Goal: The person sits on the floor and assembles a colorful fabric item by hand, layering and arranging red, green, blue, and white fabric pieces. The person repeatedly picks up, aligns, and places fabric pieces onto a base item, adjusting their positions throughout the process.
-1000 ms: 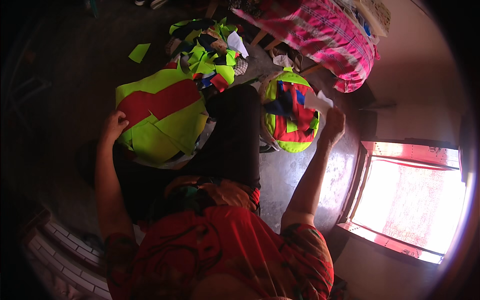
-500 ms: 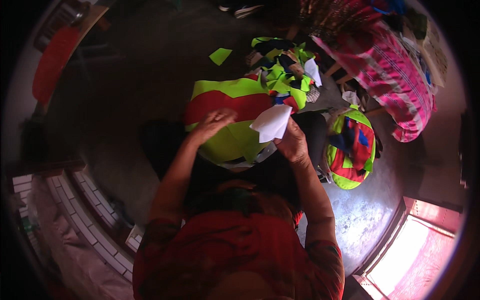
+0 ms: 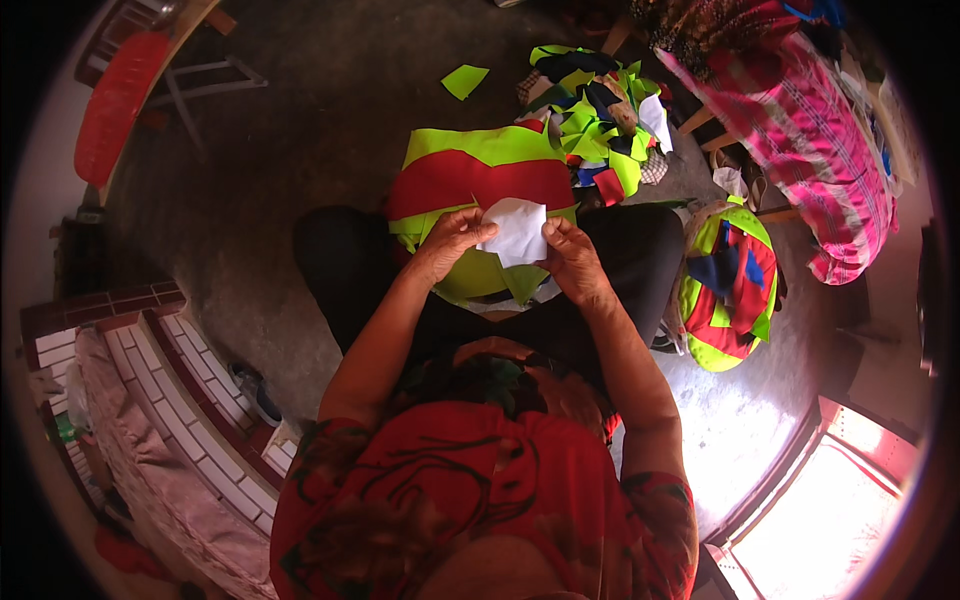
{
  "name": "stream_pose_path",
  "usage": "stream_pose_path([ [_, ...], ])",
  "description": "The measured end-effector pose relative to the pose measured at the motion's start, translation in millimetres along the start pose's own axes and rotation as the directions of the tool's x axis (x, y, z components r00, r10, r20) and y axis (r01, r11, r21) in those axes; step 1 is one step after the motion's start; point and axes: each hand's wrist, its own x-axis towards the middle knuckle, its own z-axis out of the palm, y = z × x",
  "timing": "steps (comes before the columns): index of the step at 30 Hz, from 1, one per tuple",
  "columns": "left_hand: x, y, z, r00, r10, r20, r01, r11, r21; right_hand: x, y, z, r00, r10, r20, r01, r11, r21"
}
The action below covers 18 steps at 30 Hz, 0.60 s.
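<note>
A small piece of white cloth [image 3: 515, 232] is stretched between my hands above my lap. My left hand [image 3: 455, 242] pinches its left edge, and my right hand [image 3: 575, 260] grips the right edge. Under and beyond it, across my knees, lies a large patchwork piece [image 3: 470, 178] of red and yellow-green fabric. A pale, rounded rim shows at its near side; what supports the fabric is mostly hidden.
A heap of cloth scraps [image 3: 600, 125] lies on the floor ahead, with one yellow-green scrap [image 3: 464, 81] apart from it. A round basket [image 3: 730, 290] of coloured fabric sits by my right knee. Pink plaid cloth [image 3: 800, 150] drapes over furniture at the far right.
My left hand has come in from the left and taken hold of the white cloth. My right hand has drawn it slightly inward, and the cloth is now spread flatter.
</note>
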Motion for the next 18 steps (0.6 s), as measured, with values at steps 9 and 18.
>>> stream_pose_path([
  [9, 0.7, -3.4, -15.1, 0.999, 0.028, -0.025, -0.034, 0.956, -0.290, -2.9, -6.6, 15.9, 0.982, -0.047, -0.182, -0.004, 0.963, -0.270],
  [18, -0.3, 10.2, -5.0, 0.983, 0.126, 0.135, -0.018, 0.792, -0.610, 3.8, 11.0, 1.3, 0.973, 0.207, 0.102, -0.182, 0.960, -0.212],
])
